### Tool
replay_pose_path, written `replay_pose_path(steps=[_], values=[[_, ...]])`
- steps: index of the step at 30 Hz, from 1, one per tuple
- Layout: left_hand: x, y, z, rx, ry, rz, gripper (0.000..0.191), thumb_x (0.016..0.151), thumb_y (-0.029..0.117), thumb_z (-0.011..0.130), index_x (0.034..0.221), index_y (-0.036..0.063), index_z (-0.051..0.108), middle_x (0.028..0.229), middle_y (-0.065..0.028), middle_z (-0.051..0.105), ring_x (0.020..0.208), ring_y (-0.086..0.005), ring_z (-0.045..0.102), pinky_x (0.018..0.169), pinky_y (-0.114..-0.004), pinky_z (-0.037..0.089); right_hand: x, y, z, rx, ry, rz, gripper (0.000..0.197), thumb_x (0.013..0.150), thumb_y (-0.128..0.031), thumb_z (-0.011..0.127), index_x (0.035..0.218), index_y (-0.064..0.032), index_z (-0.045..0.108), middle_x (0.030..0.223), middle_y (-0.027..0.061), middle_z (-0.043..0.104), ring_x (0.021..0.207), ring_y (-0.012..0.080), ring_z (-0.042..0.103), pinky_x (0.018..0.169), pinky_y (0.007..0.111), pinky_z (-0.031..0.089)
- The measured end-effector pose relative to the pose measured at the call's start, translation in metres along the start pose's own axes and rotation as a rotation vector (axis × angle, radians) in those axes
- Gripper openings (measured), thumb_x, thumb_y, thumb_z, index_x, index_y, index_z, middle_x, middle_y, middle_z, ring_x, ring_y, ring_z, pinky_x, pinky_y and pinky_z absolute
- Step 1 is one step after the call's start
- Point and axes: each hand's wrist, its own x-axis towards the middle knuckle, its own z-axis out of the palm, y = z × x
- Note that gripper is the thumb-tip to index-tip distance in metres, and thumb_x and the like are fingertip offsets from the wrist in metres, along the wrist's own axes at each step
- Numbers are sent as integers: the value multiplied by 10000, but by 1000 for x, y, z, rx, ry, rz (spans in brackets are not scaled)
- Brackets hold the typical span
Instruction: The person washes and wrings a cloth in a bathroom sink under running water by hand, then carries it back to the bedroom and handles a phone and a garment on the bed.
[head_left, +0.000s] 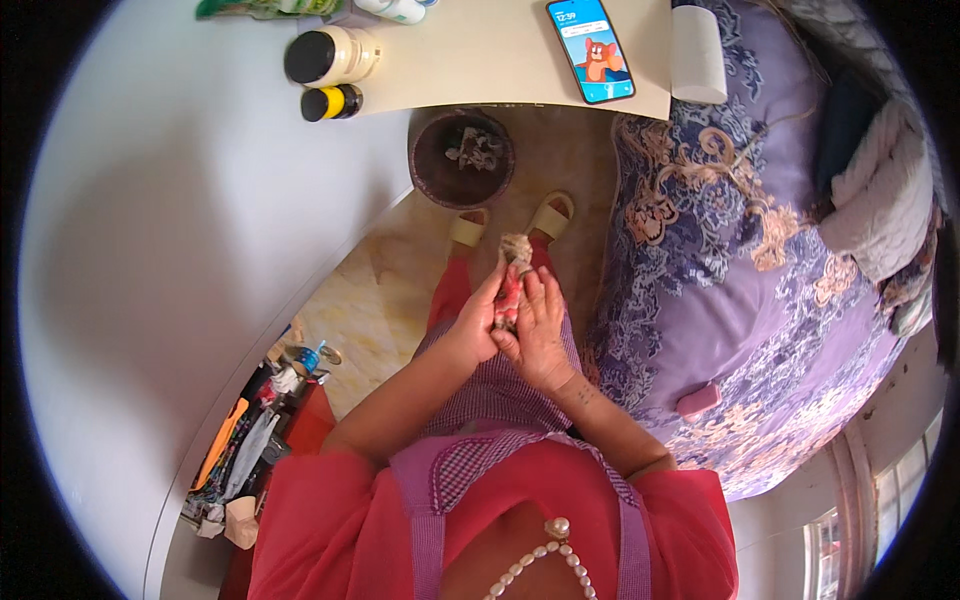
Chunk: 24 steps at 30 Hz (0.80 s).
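Between my two hands, in front of my apron, is a small elongated bundle (508, 296). It is red and white with dark patches, and looks like soft patterned fabric. Its frilled beige-brown end (516, 249) sticks out beyond my fingertips. My left hand (477, 319) wraps it from the left, thumb along its side. From the right, my right hand (538, 326) lies against it with fingers extended and close together. Much of the bundle is covered by my hands, so its exact kind cannot be told.
Ahead, a cream table (480, 60) bears a lit smartphone (592, 52), a black-lidded jar (330, 56) and a yellow-capped bottle (330, 103). A paper roll (699, 56) stands beside it. Below is a waste bin (457, 176). A bed with a purple patterned cover (720, 300) lies right.
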Motion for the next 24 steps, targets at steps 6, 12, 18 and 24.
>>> replay_pose_path(steps=[6,12,18,24], values=[[21,3,-23,-74,17,27,355,877,332,449,1129,83,478,1055,-58,552,953,-172,537,831,-306,434,10,12,11,-28,-112,-7,663,728,-418,581,1196,17,403,1302,203,276,1227,390,201,991,540,133],[27,2,-32,-5,276,45,252,879,269,450,1034,81,514,867,-21,594,728,-102,564,629,-220,472,17,12,-2,-102,-183,-6,580,735,-402,580,1127,12,477,1213,177,411,1211,365,266,993,521,151],[33,4,-34,318,211,131,129,873,176,465,936,76,516,626,30,494,425,-32,370,362,-156,296,20,20,-2,-48,-212,-17,488,740,-326,593,1070,22,503,1163,194,450,1172,373,324,1002,478,183],[32,7,-17,482,363,177,117,880,161,466,955,75,496,589,34,468,419,-31,365,361,-166,297,26,18,-7,-6,-208,-43,418,749,-262,584,1041,29,515,1119,187,471,1131,352,370,977,448,249]])
